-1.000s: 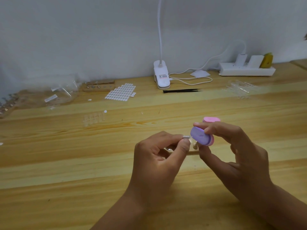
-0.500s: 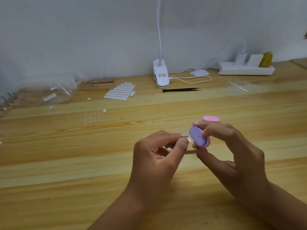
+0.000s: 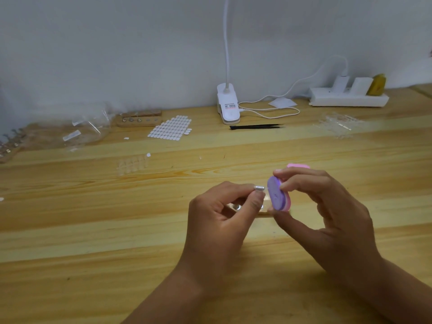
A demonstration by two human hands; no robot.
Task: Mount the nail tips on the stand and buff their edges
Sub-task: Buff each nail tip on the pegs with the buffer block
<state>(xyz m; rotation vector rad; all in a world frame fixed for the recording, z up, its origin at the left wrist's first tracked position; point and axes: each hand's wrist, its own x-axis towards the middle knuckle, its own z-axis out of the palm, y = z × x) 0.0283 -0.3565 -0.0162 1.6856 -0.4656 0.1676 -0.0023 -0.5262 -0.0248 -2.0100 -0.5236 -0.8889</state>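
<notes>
Head: tip (image 3: 259, 188) nr buffer (image 3: 277, 196)

The left hand (image 3: 222, 220) covers most of the wooden stand (image 3: 237, 208) at frame centre. The silver item (image 3: 259, 188) pinched at its fingertips is too small to identify. The right hand (image 3: 327, 218), gripping the purple buffer (image 3: 277, 195), hides most of the pink block (image 3: 298, 166). The lamp neck (image 3: 225, 31) exits the top edge. The left edge cuts off a peg rack (image 3: 9, 148).

Purple-and-pink buffer (image 3: 277, 195), black tweezers (image 3: 256, 126), white lamp clip (image 3: 228, 105), yellow-brown wood-grain table (image 3: 93, 218)
</notes>
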